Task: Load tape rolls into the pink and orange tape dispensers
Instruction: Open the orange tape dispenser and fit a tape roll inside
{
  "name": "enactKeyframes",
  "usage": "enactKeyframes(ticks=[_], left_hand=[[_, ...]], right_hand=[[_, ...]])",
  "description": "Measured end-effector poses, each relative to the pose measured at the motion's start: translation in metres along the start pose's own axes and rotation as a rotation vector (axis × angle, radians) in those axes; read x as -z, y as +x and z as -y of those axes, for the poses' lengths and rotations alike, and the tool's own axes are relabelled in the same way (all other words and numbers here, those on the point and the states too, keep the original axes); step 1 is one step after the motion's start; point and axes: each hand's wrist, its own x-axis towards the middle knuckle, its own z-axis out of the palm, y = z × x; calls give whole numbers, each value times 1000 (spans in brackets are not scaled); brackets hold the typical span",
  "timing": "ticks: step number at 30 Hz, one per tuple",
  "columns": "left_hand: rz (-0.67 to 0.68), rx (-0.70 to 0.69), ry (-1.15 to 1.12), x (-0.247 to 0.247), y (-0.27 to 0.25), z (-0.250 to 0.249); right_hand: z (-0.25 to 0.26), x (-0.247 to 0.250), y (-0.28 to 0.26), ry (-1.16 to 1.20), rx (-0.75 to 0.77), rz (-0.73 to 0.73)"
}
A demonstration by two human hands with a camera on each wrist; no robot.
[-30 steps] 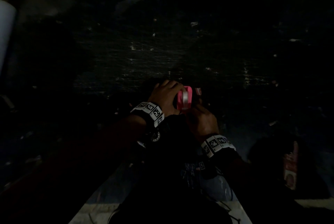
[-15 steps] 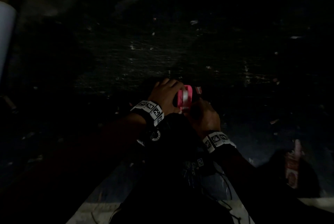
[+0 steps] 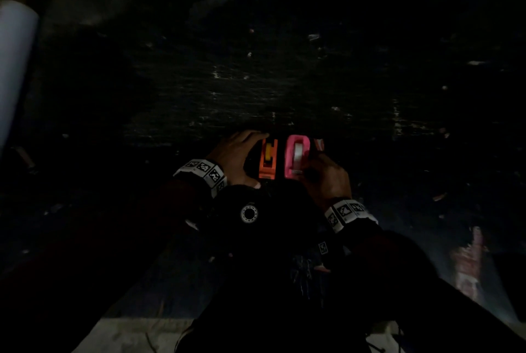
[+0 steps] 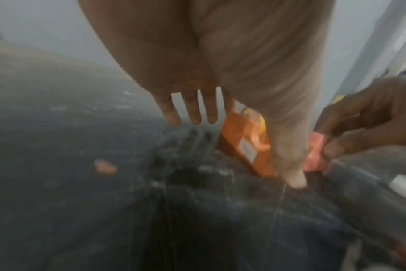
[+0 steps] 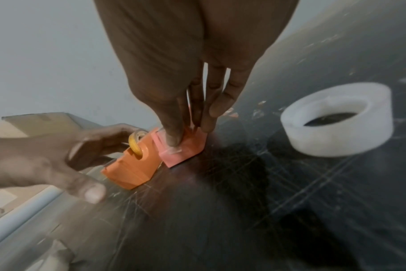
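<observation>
Now | right hand [image 5: 186, 102] pinches pink dispenser [image 5: 186, 146] | left hand [image 4: 220, 73] released beside orange dispenser [image 4: 246, 143]

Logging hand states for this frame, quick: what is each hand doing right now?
Left hand: open, fingers straight and spread, beside the orange tape dispenser.
Right hand: holding the pink tape dispenser, thumb and fingers pinching it.
</observation>
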Motion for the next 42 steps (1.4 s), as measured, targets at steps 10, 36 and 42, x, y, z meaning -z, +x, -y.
enactKeyframes(ticks=[10, 36, 42], left_hand=[[-134, 7, -135, -10, -3, -15], [-381, 149, -797, 15, -95, -20], [-182, 385, -455, -20, -102, 33]], right_hand=[[7, 26, -7, 81, -118, 55], [57, 52, -24, 947, -73, 259], [55, 52, -27, 904, -65, 214]])
